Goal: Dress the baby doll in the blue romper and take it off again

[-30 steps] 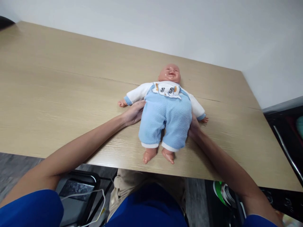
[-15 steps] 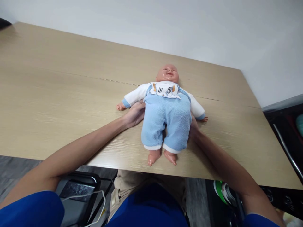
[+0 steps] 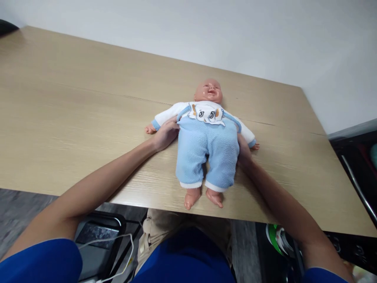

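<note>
The left grip (image 3: pixel 165 134) bears against one side of the blue overalls (image 3: pixel 208 151) at the waist, fingers bent inward; the right grip (image 3: pixel 244 150) sits along the opposite side, slightly nearer the near edge of the table (image 3: pixel 88 118). Most fingertips vanish behind the cloth, so I cannot tell whether either grip pinches it or simply rests there. Between them the doll (image 3: pixel 206 131) lies on its back in the table's right half, feet just inside the near edge, head toward the far edge.

The overalls are nubby, towel-like fleece (the tufts show on both legs), hemmed with white cuffs (image 3: pixel 191 184). Blue straps (image 3: pixel 235 119) curve over a fuzzy white top (image 3: pixel 171 114) from a flat animal-face patch (image 3: pixel 206 114) with dark-ringed eyes and orange markings. The doll's bald, round head (image 3: pixel 208 91) is glossy and moulded, as are its hands and stubby feet.

The table has a fine, streaky wood grain and a thin seam; beyond its far edge stands a smooth white wall (image 3: pixel 176 27). Below the near edge, toward the left, a shiny dark slab (image 3: pixel 96 236) and a thin, looping white cable (image 3: pixel 131 245) lie over a black-framed seat (image 3: pixel 120 222).
</note>
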`<state>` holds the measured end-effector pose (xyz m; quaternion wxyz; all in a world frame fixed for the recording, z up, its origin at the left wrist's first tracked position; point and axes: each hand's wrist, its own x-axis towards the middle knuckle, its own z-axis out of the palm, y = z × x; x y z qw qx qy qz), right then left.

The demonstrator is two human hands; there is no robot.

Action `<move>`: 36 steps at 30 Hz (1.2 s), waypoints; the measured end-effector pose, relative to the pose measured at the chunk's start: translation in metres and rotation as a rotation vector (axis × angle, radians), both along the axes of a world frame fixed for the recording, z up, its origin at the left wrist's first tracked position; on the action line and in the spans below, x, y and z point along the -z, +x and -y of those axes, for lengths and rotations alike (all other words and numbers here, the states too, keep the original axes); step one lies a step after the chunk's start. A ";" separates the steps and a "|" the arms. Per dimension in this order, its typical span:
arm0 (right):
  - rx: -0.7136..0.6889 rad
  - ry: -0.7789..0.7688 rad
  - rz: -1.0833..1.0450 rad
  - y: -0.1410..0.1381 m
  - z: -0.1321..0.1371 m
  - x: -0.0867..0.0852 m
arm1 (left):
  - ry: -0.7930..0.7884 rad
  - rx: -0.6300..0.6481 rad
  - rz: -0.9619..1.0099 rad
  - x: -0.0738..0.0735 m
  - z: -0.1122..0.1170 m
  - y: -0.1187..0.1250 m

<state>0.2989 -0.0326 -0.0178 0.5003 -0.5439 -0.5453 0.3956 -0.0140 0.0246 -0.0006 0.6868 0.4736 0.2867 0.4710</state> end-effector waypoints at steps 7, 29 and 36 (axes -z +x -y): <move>-0.008 -0.012 -0.286 -0.002 0.004 -0.015 | 0.046 0.005 -0.020 0.002 -0.010 -0.012; 0.009 -0.078 -0.254 -0.003 -0.007 0.006 | -0.081 -0.035 0.065 0.018 -0.009 -0.001; 0.032 -0.022 -0.218 -0.009 -0.005 0.001 | -0.045 -0.115 0.065 0.016 -0.008 0.006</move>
